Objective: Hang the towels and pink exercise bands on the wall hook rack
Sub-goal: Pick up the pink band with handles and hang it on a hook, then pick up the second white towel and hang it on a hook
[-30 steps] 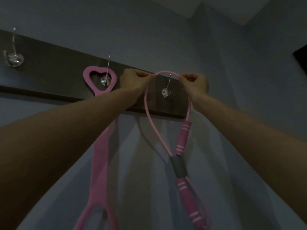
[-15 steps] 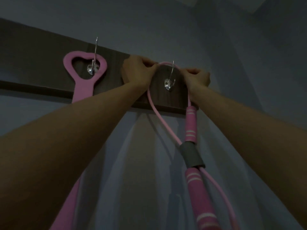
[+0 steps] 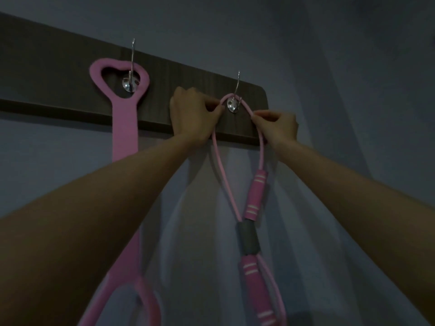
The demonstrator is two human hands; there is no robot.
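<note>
A dark wooden hook rack (image 3: 58, 74) runs across the wall. A flat pink exercise band (image 3: 124, 135) hangs by its heart-shaped loop on the left metal hook (image 3: 131, 78). A thin pink tube band (image 3: 226, 184) with striped foam grips and a grey sleeve is looped over the right hook (image 3: 235, 102). My left hand (image 3: 193, 114) pinches the tube just left of that hook. My right hand (image 3: 277, 125) pinches it just right of the hook. No towels are in view.
The rack's right end (image 3: 261, 97) stops just past the right hook. Bare bluish wall lies around and below the rack. The room is dim.
The tube band's loop has come down from the hook's tip to rest low on the hook. Both hands have lowered with it, still pinching the tube.
</note>
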